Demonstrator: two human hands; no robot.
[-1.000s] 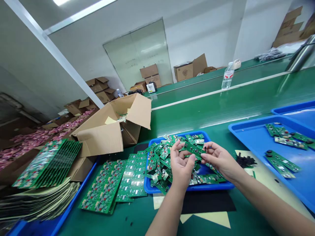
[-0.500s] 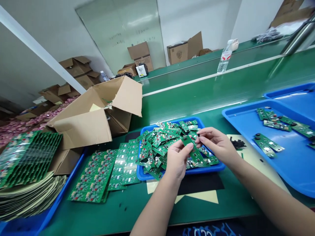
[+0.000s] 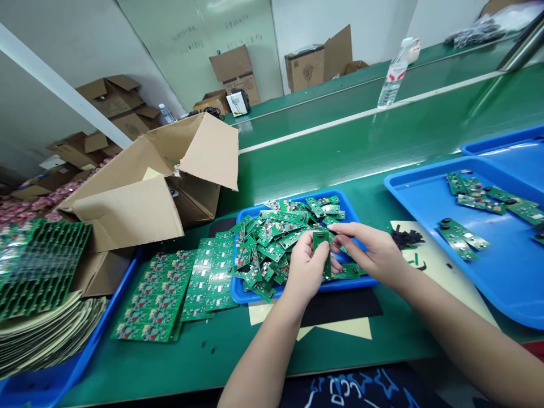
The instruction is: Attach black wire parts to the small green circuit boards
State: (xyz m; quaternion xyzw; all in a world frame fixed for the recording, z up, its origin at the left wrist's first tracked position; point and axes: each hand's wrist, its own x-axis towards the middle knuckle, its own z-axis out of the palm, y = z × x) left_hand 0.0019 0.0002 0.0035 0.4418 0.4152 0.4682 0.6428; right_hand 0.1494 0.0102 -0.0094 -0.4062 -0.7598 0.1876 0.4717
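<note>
My left hand (image 3: pixel 306 267) grips a small green circuit board (image 3: pixel 321 242), thumb across its face, with a dark part near the board's top end. Close by on the right, my right hand (image 3: pixel 376 249) has its thumb and forefinger drawn together at the board's edge. A tiny dark piece may be at those fingertips, too small to name. Both hands are over the front right of a blue tray (image 3: pixel 347 205) heaped with loose circuit boards (image 3: pixel 272 233). Small black strips (image 3: pixel 406 237) lie on yellowish paper (image 3: pixel 450 283) beyond my right wrist.
Left of the tray lie uncut board panels (image 3: pixel 157 300). Further left are an open cardboard box (image 3: pixel 127 212) and stacked panels (image 3: pixel 42 266) over paper sheets. A larger blue tray (image 3: pixel 501 283) with several boards stands right. A water bottle (image 3: pixel 393 79) is at the back.
The board in my left hand has turned more upright. My right fingertips have come down and in beside it. The whole view has shifted slightly.
</note>
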